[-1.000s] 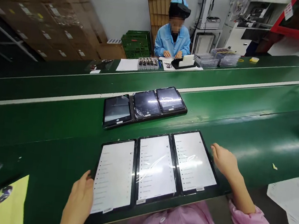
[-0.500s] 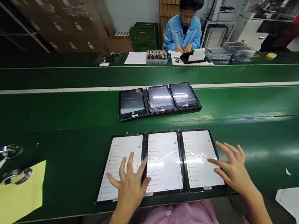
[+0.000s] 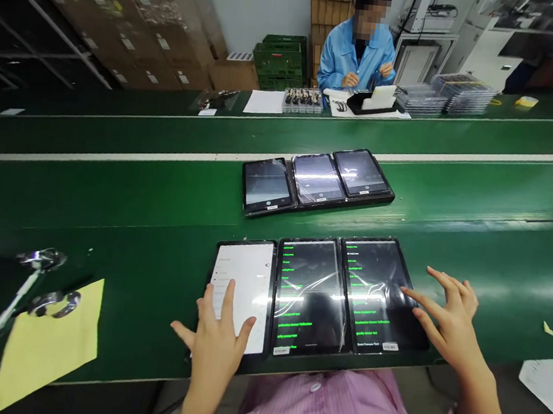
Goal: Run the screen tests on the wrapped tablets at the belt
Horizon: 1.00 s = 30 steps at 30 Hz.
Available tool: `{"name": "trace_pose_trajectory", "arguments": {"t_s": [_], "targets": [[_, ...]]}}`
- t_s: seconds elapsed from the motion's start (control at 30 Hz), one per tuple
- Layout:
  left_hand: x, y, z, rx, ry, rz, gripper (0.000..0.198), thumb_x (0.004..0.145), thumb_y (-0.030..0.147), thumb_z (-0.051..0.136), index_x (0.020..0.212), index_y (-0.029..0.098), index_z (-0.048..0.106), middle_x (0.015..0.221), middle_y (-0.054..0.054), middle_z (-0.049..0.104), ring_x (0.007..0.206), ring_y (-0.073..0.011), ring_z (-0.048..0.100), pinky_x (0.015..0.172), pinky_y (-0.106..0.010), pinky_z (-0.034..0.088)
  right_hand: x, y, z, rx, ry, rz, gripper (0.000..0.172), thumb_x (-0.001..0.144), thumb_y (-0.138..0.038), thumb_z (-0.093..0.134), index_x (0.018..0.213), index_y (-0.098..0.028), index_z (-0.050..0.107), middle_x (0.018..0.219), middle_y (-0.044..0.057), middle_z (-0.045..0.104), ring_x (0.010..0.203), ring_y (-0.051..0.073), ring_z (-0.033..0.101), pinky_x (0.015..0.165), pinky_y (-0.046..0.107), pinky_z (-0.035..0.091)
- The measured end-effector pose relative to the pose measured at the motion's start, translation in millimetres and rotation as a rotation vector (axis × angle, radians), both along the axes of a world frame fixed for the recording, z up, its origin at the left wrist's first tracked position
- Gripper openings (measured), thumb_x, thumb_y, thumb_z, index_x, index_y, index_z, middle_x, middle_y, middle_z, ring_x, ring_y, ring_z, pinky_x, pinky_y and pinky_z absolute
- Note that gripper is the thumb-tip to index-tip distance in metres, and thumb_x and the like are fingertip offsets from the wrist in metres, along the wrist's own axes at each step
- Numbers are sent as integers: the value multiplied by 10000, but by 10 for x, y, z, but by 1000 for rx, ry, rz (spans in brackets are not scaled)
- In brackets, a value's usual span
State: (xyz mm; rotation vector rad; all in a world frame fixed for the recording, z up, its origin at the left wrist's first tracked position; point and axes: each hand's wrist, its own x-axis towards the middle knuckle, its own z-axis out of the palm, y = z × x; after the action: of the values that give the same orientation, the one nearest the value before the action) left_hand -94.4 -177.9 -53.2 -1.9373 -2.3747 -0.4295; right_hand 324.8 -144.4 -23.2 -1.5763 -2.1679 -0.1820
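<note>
Three tablets lie side by side along the near edge of the green bench. The left tablet shows a white list screen, with my left hand spread over its lower left part. Dark screens with green text lines show on the middle tablet and the right tablet. My right hand is at the right tablet's right edge, fingers apart, the index finger reaching over the screen. Whether any fingertip touches glass I cannot tell. Neither hand holds anything.
Behind lie three more tablets on a dark base. At left are a yellow paper sheet, a pen and shiny metal rings. A co-worker in blue sits across the bench, near stacked clear trays.
The middle and right tablets' screens have gone from white lists to dark ones with green text. My left hand has moved left, off the middle tablet's edge. The co-worker's hands have moved apart.
</note>
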Motion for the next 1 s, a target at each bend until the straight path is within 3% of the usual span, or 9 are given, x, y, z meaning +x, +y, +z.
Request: {"name": "trace_pose_trajectory", "arguments": {"t_s": [0.1, 0.2, 0.33, 0.47, 0.57, 0.67, 0.77, 0.87, 1.0], "targets": [[8, -50, -68, 38, -56, -157, 687, 997, 600, 192, 1490, 193, 444, 1460, -215, 466, 1261, -354, 518, 1143, -712, 61, -128, 5, -18, -28, 17, 40, 330, 1000, -352, 454, 1116, -357, 762, 1503, 69, 390, 1276, 364, 394, 1100, 663, 250], [56, -88, -100, 102, -111, -292, 578, 1009, 519, 267, 1376, 200, 579, 1226, -154, 608, 1139, -285, 575, 1187, -618, 84, -285, -7, -56, -66, 7, 134, 327, 1017, -368, 445, 1176, -361, 730, 1495, 85, 390, 1289, 350, 390, 1102, 657, 242], [161, -82, -83, 141, -98, -410, 556, 997, 530, 307, 1229, 207, 696, 1018, -108, 609, 990, -249, 586, 1161, -564, 165, -435, -38, -134, -90, -3, 221, 335, 1035, -424, 429, 1218, -363, 702, 1493, 106, 374, 1311, 345, 378, 1099, 660, 228], [250, -61, -72, 83, -67, -479, 569, 978, 595, 324, 1282, 271, 678, 1030, -106, 581, 987, -255, 556, 1100, -568, 198, -456, -57, -185, -77, -1, 194, 297, 1016, -445, 476, 1173, -378, 720, 1500, 87, 385, 1308, 356, 375, 1104, 675, 194], [244, -76, -80, 3, -60, -419, 631, 942, 683, 315, 1317, 303, 652, 1072, -115, 564, 1017, -273, 529, 1072, -570, 211, -406, -63, -179, -34, 5, 176, 296, 1006, -424, 493, 1202, -371, 709, 1500, 89, 391, 1284, 357, 402, 1105, 669, 205], [163, -117, -77, 64, -75, -275, 810, 926, 736, 188, 1313, 197, 652, 1028, -134, 551, 1024, -288, 517, 1032, -530, 278, -336, -65, -162, -5, 6, 152, 321, 1007, -407, 481, 1243, -344, 689, 1482, 111, 402, 1275, 363, 417, 1102, 669, 217], [48, -155, -47, 162, -59, -64, 843, 950, 690, 145, 1314, 95, 619, 1052, -178, 579, 1028, -303, 522, 992, -502, 314, -275, -66, -164, -17, 1, 119, 334, 1005, -389, 476, 1269, -351, 676, 1480, 111, 406, 1271, 370, 418, 1100, 674, 221], [-49, -177, -10, 146, -17, 87, 784, 959, 665, 159, 1368, 133, 565, 1132, -184, 635, 1082, -326, 513, 1053, -559, 229, -238, -61, -180, -46, 14, 84, 336, 987, -376, 503, 1278, -376, 670, 1498, 89, 398, 1279, 379, 407, 1105, 669, 222], [-113, -193, -11, 118, -33, 89, 773, 967, 640, 101, 1426, 169, 508, 1111, -156, 666, 1068, -325, 522, 1083, -611, 152, -277, -29, -181, -36, 15, 75, 338, 994, -373, 490, 1286, -358, 660, 1484, 98, 403, 1284, 369, 406, 1110, 658, 224]]}}
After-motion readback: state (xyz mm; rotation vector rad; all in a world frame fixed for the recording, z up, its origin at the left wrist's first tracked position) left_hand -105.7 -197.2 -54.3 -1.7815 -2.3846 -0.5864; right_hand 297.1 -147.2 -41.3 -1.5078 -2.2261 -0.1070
